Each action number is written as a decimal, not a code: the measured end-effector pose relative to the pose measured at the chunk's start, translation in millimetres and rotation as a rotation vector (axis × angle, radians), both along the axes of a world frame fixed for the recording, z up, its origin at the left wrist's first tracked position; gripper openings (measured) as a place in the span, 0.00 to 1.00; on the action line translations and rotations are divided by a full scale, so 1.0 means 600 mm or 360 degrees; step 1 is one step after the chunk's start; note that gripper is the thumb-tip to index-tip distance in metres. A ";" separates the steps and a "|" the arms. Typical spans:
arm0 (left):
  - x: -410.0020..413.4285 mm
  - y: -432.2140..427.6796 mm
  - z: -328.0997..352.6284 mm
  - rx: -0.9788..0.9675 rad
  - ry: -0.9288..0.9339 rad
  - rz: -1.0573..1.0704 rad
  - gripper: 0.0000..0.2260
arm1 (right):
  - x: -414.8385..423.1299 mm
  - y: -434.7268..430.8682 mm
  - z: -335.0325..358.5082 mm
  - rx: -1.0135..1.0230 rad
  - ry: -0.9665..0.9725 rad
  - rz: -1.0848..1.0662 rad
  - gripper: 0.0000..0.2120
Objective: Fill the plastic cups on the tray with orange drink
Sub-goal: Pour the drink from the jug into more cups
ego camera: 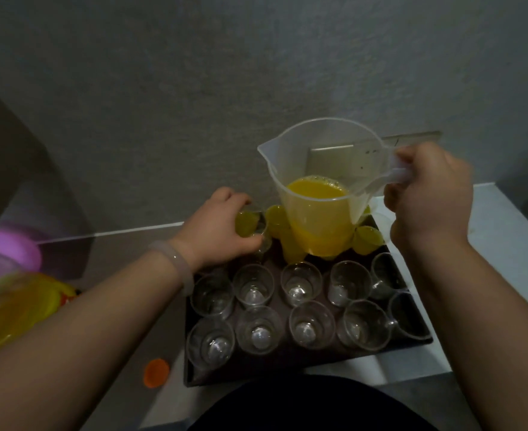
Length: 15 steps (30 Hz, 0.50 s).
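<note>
The counter (505, 231) in front of me carries a dark tray (287, 367), and the tray is crowded with clear plastic cups. The jug (321, 188) hangs above the far end of the tray, held nearly upright with its spout toward my left, and it is about half full of orange drink (317, 189). My right hand (427, 197) has its grip wrapped tight around the jug handle. My left hand (216, 225) reaches to the far left corner of the tray, its grip curled around a filled cup (250, 227). Other filled cups (366, 239) stand in the far row, partly hidden behind the jug. The two nearer rows of empty cups (300, 283) stand upright. An orange cap (156, 372) lies on the counter, left of the tray.
</note>
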<state>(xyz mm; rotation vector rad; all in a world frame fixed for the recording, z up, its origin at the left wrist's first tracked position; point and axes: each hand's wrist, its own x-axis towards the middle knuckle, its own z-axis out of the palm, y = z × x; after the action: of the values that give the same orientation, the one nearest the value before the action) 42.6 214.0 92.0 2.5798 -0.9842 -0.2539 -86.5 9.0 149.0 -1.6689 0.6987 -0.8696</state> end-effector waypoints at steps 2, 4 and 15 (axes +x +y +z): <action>0.008 0.010 0.005 -0.0094 0.0034 -0.0066 0.33 | 0.009 0.012 0.007 -0.0094 0.0100 0.0066 0.11; 0.013 0.018 0.010 -0.0170 0.0062 -0.0112 0.33 | 0.018 0.020 0.014 -0.0125 0.0130 0.0093 0.10; 0.016 0.047 0.018 -0.0283 -0.0043 -0.0118 0.39 | 0.047 0.056 0.040 -0.0437 0.0261 0.0268 0.21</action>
<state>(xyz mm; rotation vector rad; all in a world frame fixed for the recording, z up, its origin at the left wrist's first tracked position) 52.5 242.1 102.8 2.3956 -1.0630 -0.1442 -58.3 42.6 172.9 -2.0311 0.5567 -0.7389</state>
